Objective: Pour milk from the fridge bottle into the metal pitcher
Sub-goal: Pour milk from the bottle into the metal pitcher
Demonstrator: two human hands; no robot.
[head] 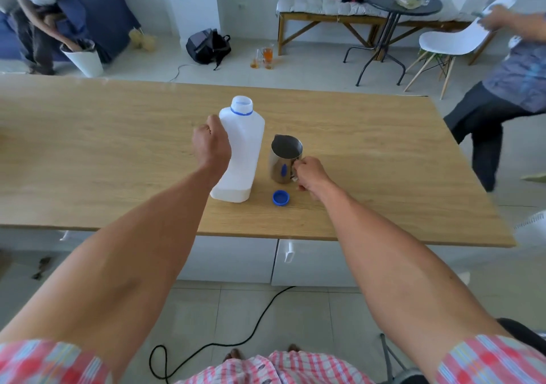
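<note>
The left hand [210, 144] was curled round the left side of the milk bottle [240, 153], which stood uncapped on the counter [88, 153] near the centre of the view, with only a shallow layer of milk visible at its base. Risk: the grip sat high on a tall, nearly empty bottle, so a fast tilt could send the milk forward in a surge past the spout.

At 3 o'clock from the bottle, just beside it, stood the metal pitcher [285, 159], upright and apparently empty. Its narrow mouth left little margin; a poorly aimed stream would probably land on the counter.

The blue cap [280, 198] lay at 6 o'clock from the pitcher, where spilled milk might reach it.

The right hand [310, 174] pinched the pitcher handle at 4 o'clock. A loose hold there might let the pitcher slide or tip if the bottle struck its rim.
</note>
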